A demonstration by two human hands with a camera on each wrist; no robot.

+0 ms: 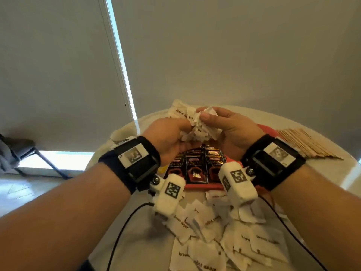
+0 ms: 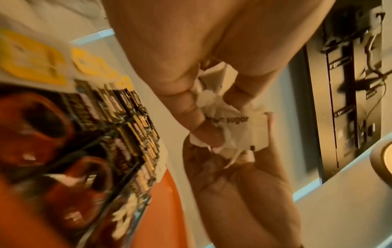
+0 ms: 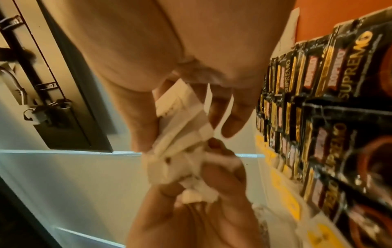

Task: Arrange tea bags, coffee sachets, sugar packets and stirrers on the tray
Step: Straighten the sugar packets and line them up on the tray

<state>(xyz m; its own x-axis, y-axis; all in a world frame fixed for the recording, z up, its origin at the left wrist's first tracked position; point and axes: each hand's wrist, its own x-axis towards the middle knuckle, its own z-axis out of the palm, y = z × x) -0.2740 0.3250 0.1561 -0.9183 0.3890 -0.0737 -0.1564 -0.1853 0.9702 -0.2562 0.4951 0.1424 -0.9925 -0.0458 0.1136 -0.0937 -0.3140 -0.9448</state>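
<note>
A round pale tabletop (image 1: 136, 231) stands before a plain grey wall with a strip of bright window, and on it lies a flat orange tray (image 1: 203, 186) already carrying rows of black coffee sachets (image 1: 196, 169) and, past them, yellow-labelled tea bags (image 2: 31, 60). Above the tray, the left hand (image 1: 166, 139) and right hand (image 1: 234, 128) both clutch one crumpled bunch of white paper brown-sugar packets (image 1: 197, 126), fingers curled into it from either side. Held so loosely bundled, packets could slip out and scatter over the sachets, or tear if squeezed harder. Free tray floor looks scarce; only the far strip seems open. More sugar packets (image 1: 224, 241) litter the near table edge, where a sweeping forearm could push them off, and pale wooden stirrers (image 1: 304, 142) lie heaped to the right.
</note>
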